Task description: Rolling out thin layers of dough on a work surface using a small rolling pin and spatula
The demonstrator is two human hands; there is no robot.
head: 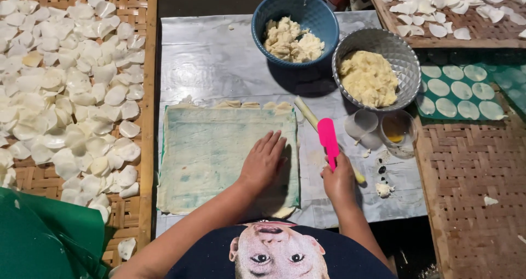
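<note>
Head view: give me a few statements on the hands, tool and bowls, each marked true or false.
1. The left hand lies flat on the dough sheet. True.
2. The right hand holds a green knife. False: it grips a pink spatula.
3. The blue bowl is empty. False: it holds pale lumps.
4. The silver bowl holds yellow paste. True.

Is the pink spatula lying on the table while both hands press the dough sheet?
No, the right hand holds the pink spatula upright beside the dough sheet, and only the left hand rests on it.
</note>
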